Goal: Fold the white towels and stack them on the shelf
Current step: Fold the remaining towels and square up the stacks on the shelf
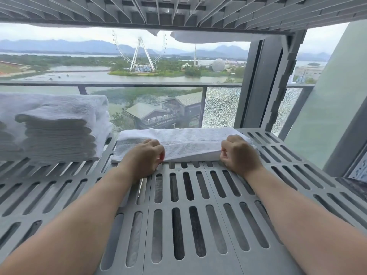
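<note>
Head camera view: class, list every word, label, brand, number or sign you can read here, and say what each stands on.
Nothing here can be read.
Small pale sign on the grey-roofed building beyond the window: too small and blurred to read.
White folded towel, stack of white folded towels, grey slotted plastic shelf: no label or print shows.

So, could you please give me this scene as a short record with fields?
in work: folded towel lies flat on the slatted shelf
left grip: left hand pinches the towel's near edge, left end
right grip: right hand pinches the near edge, right end
done: towel stack on the same shelf, to the left
above: upper shelf overhead
</note>
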Motion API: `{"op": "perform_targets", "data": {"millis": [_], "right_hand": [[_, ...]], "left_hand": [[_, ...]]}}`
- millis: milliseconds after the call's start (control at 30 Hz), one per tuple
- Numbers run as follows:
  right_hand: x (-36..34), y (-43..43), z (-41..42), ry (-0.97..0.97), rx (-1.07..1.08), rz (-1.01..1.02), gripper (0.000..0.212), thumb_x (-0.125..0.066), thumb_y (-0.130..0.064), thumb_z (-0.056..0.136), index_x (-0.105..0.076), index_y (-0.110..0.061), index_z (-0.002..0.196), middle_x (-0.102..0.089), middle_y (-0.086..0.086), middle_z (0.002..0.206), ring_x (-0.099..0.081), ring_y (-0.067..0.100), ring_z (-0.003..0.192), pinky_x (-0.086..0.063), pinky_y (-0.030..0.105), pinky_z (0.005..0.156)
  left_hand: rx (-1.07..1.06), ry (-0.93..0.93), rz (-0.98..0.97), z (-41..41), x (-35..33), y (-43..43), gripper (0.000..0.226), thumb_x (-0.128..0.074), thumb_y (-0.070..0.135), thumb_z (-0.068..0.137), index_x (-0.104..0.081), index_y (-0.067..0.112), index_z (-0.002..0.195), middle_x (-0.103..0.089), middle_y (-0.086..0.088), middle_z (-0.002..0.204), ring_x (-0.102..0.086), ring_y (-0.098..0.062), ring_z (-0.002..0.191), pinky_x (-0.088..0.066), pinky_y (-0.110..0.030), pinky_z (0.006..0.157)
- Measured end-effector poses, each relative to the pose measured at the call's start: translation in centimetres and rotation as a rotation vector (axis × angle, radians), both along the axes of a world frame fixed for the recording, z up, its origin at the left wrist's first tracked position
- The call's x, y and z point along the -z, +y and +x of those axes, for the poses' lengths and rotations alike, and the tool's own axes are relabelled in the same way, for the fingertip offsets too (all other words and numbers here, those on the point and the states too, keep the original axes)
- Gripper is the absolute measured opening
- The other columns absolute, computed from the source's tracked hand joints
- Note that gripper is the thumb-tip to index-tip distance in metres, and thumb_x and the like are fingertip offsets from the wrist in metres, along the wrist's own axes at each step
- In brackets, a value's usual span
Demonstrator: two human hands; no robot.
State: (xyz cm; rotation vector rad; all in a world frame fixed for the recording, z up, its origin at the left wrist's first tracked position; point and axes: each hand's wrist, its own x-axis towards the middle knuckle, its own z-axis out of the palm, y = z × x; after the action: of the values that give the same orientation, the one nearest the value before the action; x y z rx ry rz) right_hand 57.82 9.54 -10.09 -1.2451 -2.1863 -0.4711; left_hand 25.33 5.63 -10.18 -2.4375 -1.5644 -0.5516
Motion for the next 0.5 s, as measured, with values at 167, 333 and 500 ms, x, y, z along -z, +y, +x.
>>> {"op": "perform_targets", "data": {"millis": [167,333,500], "right_hand": [[-0.1,-0.8,0.3,-0.095,-0.055,-0.05,0.012,-0.067,-0.006,0.072,-0.056,-0.008,0.066,-0.055,0.006,0.072,-0.053,0.025,0.069,-0.043,0.028,0.059],[0.0,-1.1,0.5,-0.028,-0.058,-0.223,0.013,-0.065,-0.017,0.078,-0.055,-0.017,0.068,-0.055,-0.003,0.074,-0.053,0.018,0.07,-0.046,0.028,0.06],[-0.4,-1.0,0.6,-0.056,-0.063,-0.338,0.014,-0.066,-0.031,0.087,-0.066,-0.028,0.101,-0.052,-0.012,0.085,-0.05,0.004,0.076,-0.037,0.021,0.07]], "left_hand": [[-0.02,0.002,0.024,0.2,-0.1,-0.1,0.006,-0.066,0.023,0.092,-0.065,0.02,0.096,-0.066,0.002,0.102,-0.058,-0.022,0.106,-0.053,-0.039,0.082],[-0.048,-0.015,-0.018,0.2,-0.1,-0.1,0.009,-0.061,0.025,0.093,-0.06,0.027,0.101,-0.062,0.009,0.1,-0.056,-0.017,0.105,-0.051,-0.035,0.078],[-0.106,0.045,-0.138,0.9,-1.2,0.0,0.017,-0.054,0.031,0.096,-0.058,0.032,0.112,-0.059,0.01,0.104,-0.053,-0.016,0.11,-0.053,-0.039,0.084]]}}
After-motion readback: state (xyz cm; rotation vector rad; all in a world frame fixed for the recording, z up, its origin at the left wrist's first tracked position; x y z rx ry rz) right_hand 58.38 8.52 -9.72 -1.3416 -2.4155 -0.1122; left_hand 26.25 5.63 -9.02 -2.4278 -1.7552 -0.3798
